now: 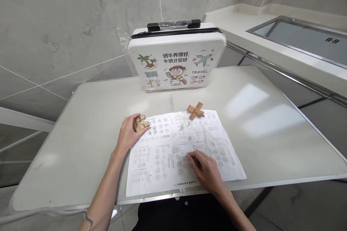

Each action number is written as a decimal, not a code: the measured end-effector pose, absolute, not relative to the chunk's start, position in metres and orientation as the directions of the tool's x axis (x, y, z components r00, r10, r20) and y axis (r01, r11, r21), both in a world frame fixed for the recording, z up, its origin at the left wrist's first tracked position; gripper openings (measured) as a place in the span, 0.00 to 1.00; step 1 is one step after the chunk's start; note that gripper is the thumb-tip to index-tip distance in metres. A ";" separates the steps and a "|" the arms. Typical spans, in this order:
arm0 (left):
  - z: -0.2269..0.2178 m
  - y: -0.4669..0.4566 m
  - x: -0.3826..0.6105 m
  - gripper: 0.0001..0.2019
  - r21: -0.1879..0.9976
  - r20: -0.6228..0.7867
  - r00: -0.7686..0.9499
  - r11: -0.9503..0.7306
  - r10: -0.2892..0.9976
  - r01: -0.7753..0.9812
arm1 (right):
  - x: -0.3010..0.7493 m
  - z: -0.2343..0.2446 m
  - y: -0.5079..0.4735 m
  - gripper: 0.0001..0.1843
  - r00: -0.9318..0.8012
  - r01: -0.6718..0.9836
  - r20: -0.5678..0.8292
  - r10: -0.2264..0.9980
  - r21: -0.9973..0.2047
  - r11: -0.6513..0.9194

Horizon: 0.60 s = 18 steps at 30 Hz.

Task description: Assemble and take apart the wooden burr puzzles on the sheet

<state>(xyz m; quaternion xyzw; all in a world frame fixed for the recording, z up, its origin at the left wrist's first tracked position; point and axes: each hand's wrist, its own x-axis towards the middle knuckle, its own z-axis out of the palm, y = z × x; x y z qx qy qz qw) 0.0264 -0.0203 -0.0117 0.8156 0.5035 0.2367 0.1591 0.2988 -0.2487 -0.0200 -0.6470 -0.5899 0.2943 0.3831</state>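
**A:** What is the left hand [127,135] doing?

**B:** Its fingers [134,118] are closed around a wooden block [140,123], a chunky cluster of pale, square-cut bars. The block sits on the worktop [271,126] and touches the far left corner of the printed sheet [217,140]. The grip comes from the side, which probably braces the block so the bars don't slide apart.

**A:** And the right hand [207,172]?

**B:** It holds nothing. It lies on the sheet near the near edge of the worktop with the fingers loosely curled, and one fingertip [189,157] touches a row of small grey diagrams. It looks as if it is marking a place in the print while also pinning the thin paper flat.

**A:** Is there anything else on the paper?

**B:** A wooden cross [196,110] made of interlocked flat bars in the same light, matt timber. It rests across the sheet's far edge, well apart from both hands, and seems to be set aside within reach.

**A:** What is behind it?

**B:** A white hard-shell case [176,59] with rounded corners stands upright at the far edge of the worktop. It has cartoon prints on its face and a black handle on top, and crinkled clear film clings to it. The worktop itself is smooth, off-white and faintly glossy, with a seam running down its middle.
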 end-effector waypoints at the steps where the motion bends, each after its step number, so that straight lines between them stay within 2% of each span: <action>1: -0.011 -0.020 0.027 0.34 0.490 0.239 0.394 -0.460 0.888 0.740 | 0.299 -0.020 -0.249 0.16 0.130 0.539 0.076 0.989 -0.842 -0.006; 5: -0.003 -0.018 0.037 0.40 0.439 0.359 0.462 -0.584 0.811 0.683 | 0.298 -0.020 -0.249 0.15 0.129 0.540 0.077 0.989 -0.842 -0.005; 8: 0.004 -0.025 0.059 0.32 0.429 0.428 0.504 -0.659 0.750 0.617 | 0.298 -0.021 -0.249 0.15 0.130 0.539 0.058 0.990 -0.842 -0.022; 10: 0.007 -0.033 0.079 0.24 0.464 0.423 0.523 -0.672 0.740 0.577 | 0.297 -0.021 -0.249 0.15 0.131 0.537 0.051 0.990 -0.843 -0.028; 14: 0.005 -0.051 0.120 0.16 0.671 0.245 0.637 -0.603 0.731 0.433 | 0.298 -0.019 -0.247 0.16 0.140 0.513 0.028 0.990 -0.857 -0.048; 18: 0.002 -0.062 0.149 0.15 0.879 0.014 0.636 -0.313 0.772 0.360 | 0.310 -0.012 -0.236 0.18 0.135 0.395 -0.061 0.989 -0.912 -0.110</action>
